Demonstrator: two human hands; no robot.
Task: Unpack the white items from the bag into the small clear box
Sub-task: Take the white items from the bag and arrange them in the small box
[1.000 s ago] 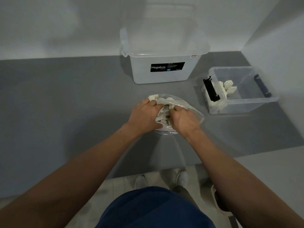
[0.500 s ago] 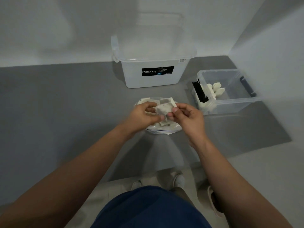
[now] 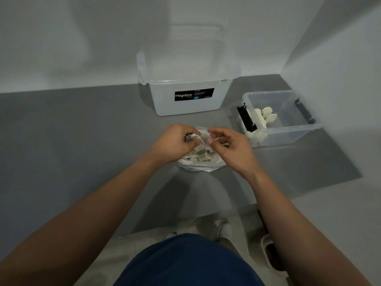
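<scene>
Small flat white packets (image 3: 201, 156) heaped in a crumpled clear plastic zip bag (image 3: 206, 167), parked mid-way along the grey counter (image 3: 82, 141), toward its front edge. One packet (image 3: 195, 137) lifted just above the heap, pinched between thumb and curled fingers of the left hand (image 3: 175, 141). Right hand (image 3: 231, 148) at the other end of it, thumb and forefinger curled in close. Can't tell whether actually gripping or only touching. A few more of the same already down in the small clear plastic box (image 3: 288, 133) with black latches (image 3: 246, 118), over by the right back corner, well apart from the bag. Big translucent tub (image 3: 185, 108) with a black Megabox label against the back edge, not involved.

What could go wrong: looks like peeling one packet off its neighbours, so tugging too hard could drag a clump out and scatter it across the counter. Loose bag too, unpinned, so might slide or tip with the pull. Then a fair reach over to the box on a light pinch — easy to drop short, against the near wall or latch.

Versus half a second back: chunkier white lump then, held up higher between both hands; thinner piece now, hands lower and nearer the heap. Same little pile in the box.
</scene>
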